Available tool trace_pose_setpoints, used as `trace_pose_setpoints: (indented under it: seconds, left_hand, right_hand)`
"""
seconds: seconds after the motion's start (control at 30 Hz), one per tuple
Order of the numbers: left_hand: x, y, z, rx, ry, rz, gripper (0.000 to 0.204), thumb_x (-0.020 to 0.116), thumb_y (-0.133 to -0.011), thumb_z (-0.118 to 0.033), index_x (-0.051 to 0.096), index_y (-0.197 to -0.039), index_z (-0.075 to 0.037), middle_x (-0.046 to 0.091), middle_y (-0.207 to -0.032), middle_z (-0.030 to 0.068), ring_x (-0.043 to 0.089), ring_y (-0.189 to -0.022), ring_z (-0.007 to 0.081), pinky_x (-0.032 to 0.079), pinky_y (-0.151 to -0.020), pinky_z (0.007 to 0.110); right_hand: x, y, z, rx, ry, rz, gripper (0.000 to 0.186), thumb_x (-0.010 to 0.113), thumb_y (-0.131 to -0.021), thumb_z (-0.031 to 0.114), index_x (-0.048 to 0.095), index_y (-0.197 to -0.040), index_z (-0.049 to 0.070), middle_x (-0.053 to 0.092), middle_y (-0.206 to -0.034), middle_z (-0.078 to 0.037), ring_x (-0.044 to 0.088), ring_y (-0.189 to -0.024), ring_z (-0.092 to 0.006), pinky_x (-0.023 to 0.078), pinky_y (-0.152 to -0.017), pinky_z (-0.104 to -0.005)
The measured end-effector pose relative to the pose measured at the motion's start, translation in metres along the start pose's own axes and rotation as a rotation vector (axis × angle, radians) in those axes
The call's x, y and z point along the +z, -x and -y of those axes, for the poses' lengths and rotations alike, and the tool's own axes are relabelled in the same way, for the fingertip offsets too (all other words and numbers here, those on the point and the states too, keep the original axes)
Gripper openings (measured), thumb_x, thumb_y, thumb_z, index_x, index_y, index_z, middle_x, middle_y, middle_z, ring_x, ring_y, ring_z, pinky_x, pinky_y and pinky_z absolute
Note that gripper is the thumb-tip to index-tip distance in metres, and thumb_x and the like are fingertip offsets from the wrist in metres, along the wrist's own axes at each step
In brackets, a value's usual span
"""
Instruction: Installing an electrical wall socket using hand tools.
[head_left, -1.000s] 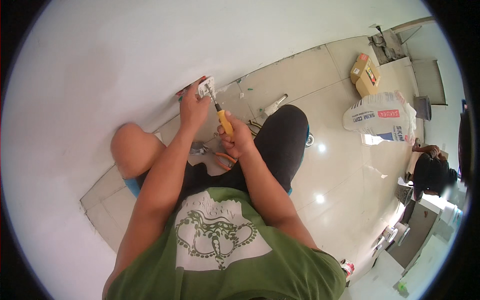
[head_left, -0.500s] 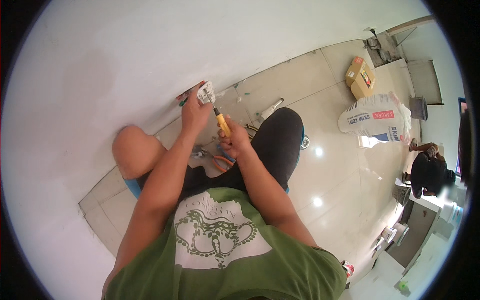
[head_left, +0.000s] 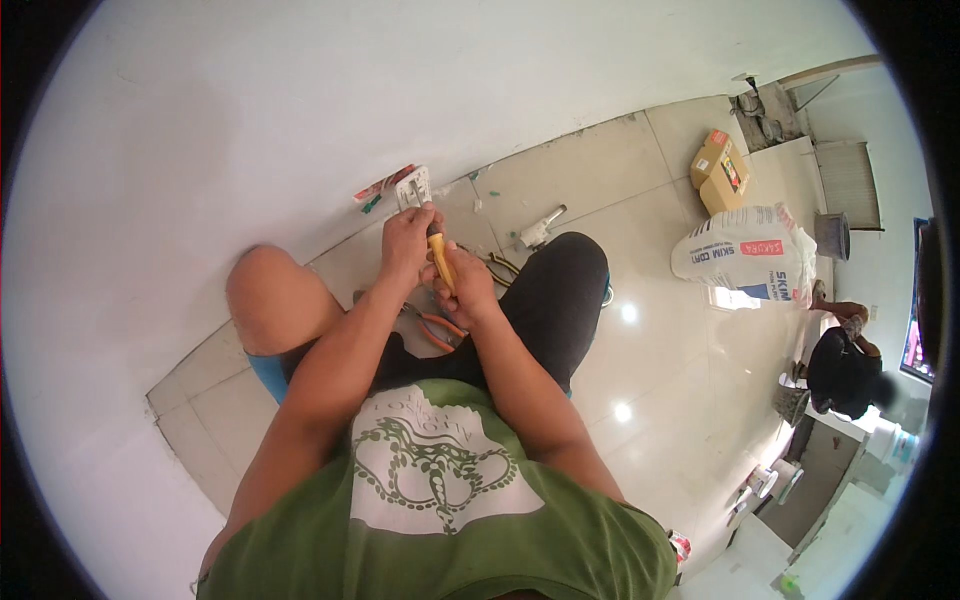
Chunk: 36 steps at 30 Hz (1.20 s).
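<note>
My left hand point(head_left: 405, 240) is closed on the front part of a screwdriver, just below a white socket-like fitting point(head_left: 412, 186) at the wall. My right hand point(head_left: 462, 285) grips the screwdriver's yellow handle point(head_left: 436, 243). The tool points toward the fitting; my fingers hide most of its shaft. Red and green wires point(head_left: 382, 183) show beside the fitting. Orange-handled pliers point(head_left: 439, 335) lie on the floor between my legs, with yellow-and-black handles point(head_left: 500, 268) by my right knee and a pale tool with a metal nozzle point(head_left: 540, 226) beyond.
The white wall point(head_left: 250, 110) meets the tiled floor point(head_left: 570, 160). To the right are a cardboard box point(head_left: 718, 170), a large white sack point(head_left: 740, 252) and a grey bucket point(head_left: 830, 236). A co-worker in black point(head_left: 840, 370) crouches at the far right, with several containers nearby.
My left hand has moved down from the fitting onto the front of the screwdriver. My right hand and the handle are slightly lower. The co-worker has shifted, and the view has moved slightly.
</note>
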<state>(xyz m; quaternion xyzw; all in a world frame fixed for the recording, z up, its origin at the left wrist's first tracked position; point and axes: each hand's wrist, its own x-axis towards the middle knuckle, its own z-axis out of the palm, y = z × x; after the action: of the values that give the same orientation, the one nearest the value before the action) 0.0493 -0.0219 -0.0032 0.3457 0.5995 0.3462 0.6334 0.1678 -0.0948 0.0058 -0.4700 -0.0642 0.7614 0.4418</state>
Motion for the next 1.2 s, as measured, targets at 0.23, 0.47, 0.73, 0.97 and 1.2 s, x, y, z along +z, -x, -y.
trace_pose_setpoints:
  seconds: [0.23, 0.47, 0.73, 0.97, 1.2]
  left_hand:
    - [0.011, -0.013, 0.011, 0.071, -0.157, -0.126, 0.033, 0.067, -0.098, -0.025, 0.07, -0.077, 0.001, 0.067, -0.071, 0.0058, 0.061, -0.064, 0.0135, 0.048, -0.058, 0.029]
    - [0.021, -0.003, -0.01, 0.146, -0.395, -0.27, 0.037, 0.069, -0.094, -0.028, 0.071, -0.071, 0.001, 0.067, -0.064, 0.0081, 0.06, -0.059, 0.0172, 0.049, -0.06, 0.035]
    - [0.018, -0.001, -0.018, 0.194, -0.41, -0.261, 0.04, 0.07, -0.091, -0.035, 0.072, -0.069, -0.001, 0.068, -0.062, 0.0105, 0.065, -0.059, 0.0267, 0.05, -0.062, 0.038]
    - [0.01, -0.01, -0.009, 0.165, -0.544, -0.299, 0.043, 0.075, -0.088, -0.039, 0.072, -0.071, 0.001, 0.066, -0.062, 0.0112, 0.06, -0.057, 0.0209, 0.047, -0.06, 0.037]
    - [0.017, 0.0, -0.009, 0.187, -0.577, -0.319, 0.044, 0.073, -0.089, -0.041, 0.069, -0.076, 0.002, 0.068, -0.07, 0.0174, 0.067, -0.069, 0.0326, 0.05, -0.068, 0.044]
  right_hand:
    - [-0.006, -0.005, -0.03, -0.907, 1.048, -0.506, 0.036, 0.05, -0.106, 0.04, 0.061, -0.111, 0.006, 0.063, -0.078, -0.007, 0.047, -0.049, -0.0126, 0.038, -0.044, -0.0304]
    - [-0.017, 0.002, -0.011, 0.189, -0.183, -0.071, 0.04, 0.052, -0.104, 0.047, 0.064, -0.109, 0.01, 0.046, -0.068, 0.001, 0.032, -0.047, -0.0097, 0.024, -0.043, -0.026]
    - [0.016, 0.023, -0.013, -0.481, 0.849, -0.447, 0.043, 0.059, -0.101, 0.038, 0.06, -0.121, 0.0, 0.063, -0.076, -0.013, 0.064, -0.071, -0.0299, 0.053, -0.07, -0.0409]
    - [0.002, 0.009, -0.025, -0.217, 0.426, -0.245, 0.043, 0.055, -0.104, 0.043, 0.063, -0.114, 0.002, 0.061, -0.077, -0.005, 0.054, -0.06, -0.015, 0.045, -0.055, -0.0292]
    - [0.001, 0.002, -0.024, -0.655, 0.939, -0.517, 0.038, 0.054, -0.105, 0.042, 0.062, -0.117, 0.006, 0.058, -0.075, -0.003, 0.05, -0.055, -0.0143, 0.041, -0.051, -0.0283]
